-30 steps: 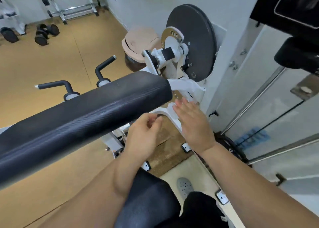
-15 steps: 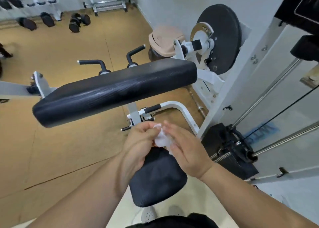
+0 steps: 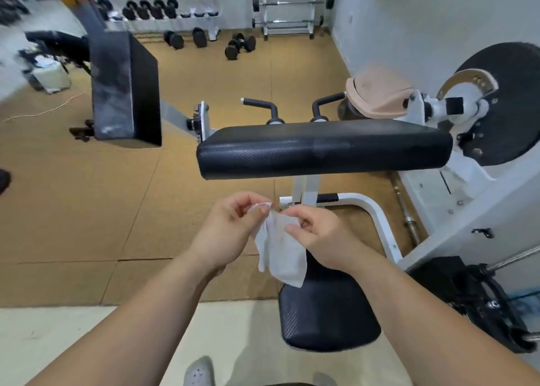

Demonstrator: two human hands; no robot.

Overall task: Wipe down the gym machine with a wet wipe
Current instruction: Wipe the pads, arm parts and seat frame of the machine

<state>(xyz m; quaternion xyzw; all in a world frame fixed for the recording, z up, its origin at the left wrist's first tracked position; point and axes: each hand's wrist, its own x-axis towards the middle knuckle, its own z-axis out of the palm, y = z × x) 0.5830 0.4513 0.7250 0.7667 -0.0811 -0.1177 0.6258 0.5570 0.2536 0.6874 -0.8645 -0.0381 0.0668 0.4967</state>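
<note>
A white wet wipe (image 3: 279,248) hangs unfolded between both hands. My left hand (image 3: 230,227) pinches its top corner, and my right hand (image 3: 318,233) pinches its upper right edge. Both hands are held in the air above the machine's small black seat pad (image 3: 327,312). Beyond them lies the long black arm pad (image 3: 321,150) of the gym machine, on a white frame (image 3: 377,219). Two black handles (image 3: 263,105) rise behind the pad. A black round cam disc (image 3: 508,108) sits at the right.
A tan cap (image 3: 377,93) rests on something behind the pad's right end. A black padded bench (image 3: 125,90) stands at the left. Dumbbells (image 3: 239,45) lie on the tan floor near racks at the back. A weight stack and cables (image 3: 482,292) are at the right.
My hands pulled back from the white frame, met over the seat pad, and spread the bunched wipe open. The view rose and backed away from the machine.
</note>
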